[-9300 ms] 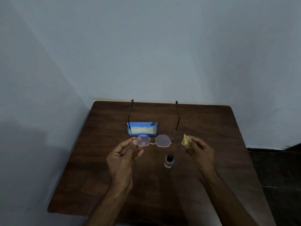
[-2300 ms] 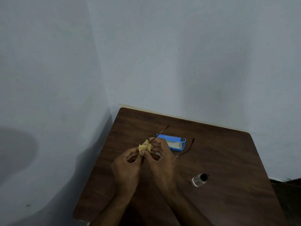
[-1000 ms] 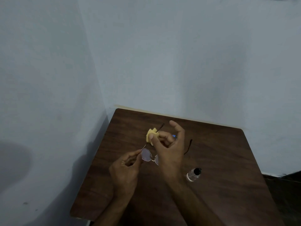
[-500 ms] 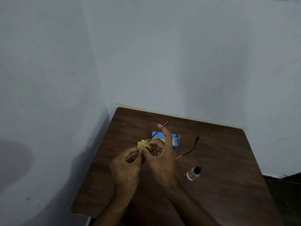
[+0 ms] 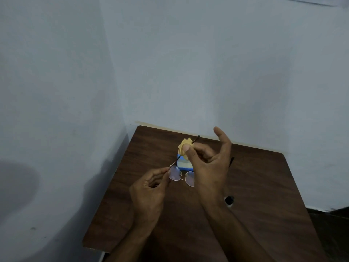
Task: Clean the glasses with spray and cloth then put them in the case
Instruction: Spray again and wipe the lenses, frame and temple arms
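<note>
Bare forearms (image 5: 232, 229) (no sleeves)

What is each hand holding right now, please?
Left hand: closed on the glasses at the frame's corner.
Right hand: pinching the yellow cloth around a temple arm.

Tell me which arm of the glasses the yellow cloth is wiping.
The arm on the left-hand side of the glasses: the right hand pinches the cloth around it. The other arm's tip pokes out bare beyond that hand.
</note>
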Action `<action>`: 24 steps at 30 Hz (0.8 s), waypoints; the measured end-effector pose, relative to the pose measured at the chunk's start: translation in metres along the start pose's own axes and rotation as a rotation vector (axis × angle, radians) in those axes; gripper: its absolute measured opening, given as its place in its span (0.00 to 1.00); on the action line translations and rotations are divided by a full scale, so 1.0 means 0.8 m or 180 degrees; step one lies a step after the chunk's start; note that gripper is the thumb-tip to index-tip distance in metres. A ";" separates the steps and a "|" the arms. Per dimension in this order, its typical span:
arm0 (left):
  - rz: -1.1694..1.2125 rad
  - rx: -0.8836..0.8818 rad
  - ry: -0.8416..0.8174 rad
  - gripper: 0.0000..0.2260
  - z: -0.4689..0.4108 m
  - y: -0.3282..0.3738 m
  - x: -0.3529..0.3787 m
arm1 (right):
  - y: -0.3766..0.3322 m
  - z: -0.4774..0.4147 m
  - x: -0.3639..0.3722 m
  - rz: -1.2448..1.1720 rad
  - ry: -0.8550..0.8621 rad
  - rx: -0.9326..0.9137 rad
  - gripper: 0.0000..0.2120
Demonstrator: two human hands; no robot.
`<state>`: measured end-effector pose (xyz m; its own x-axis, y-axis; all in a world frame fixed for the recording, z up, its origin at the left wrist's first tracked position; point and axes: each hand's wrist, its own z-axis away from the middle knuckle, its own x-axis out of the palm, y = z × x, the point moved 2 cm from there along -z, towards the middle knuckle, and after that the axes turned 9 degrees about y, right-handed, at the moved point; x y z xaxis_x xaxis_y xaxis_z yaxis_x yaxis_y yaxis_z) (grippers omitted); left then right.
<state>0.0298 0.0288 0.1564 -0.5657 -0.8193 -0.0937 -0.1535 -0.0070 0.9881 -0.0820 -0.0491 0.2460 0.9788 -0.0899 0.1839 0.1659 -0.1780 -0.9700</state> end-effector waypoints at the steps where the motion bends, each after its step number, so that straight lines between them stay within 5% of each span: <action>1: -0.0026 -0.0012 -0.0016 0.13 0.001 -0.001 0.000 | -0.003 -0.005 -0.001 -0.0072 0.0069 0.0055 0.38; 10: -0.0011 -0.0230 -0.0013 0.13 0.007 -0.010 0.010 | 0.017 -0.032 -0.012 -0.0380 0.0472 0.0655 0.33; 24: 0.0537 -0.0469 -0.0165 0.08 0.010 -0.007 0.030 | 0.055 0.024 -0.021 0.0758 -0.0508 0.0142 0.44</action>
<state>0.0103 0.0139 0.1479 -0.6149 -0.7853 0.0719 0.0646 0.0407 0.9971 -0.0891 -0.0368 0.1974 0.9968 0.0320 -0.0739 -0.0693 -0.1267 -0.9895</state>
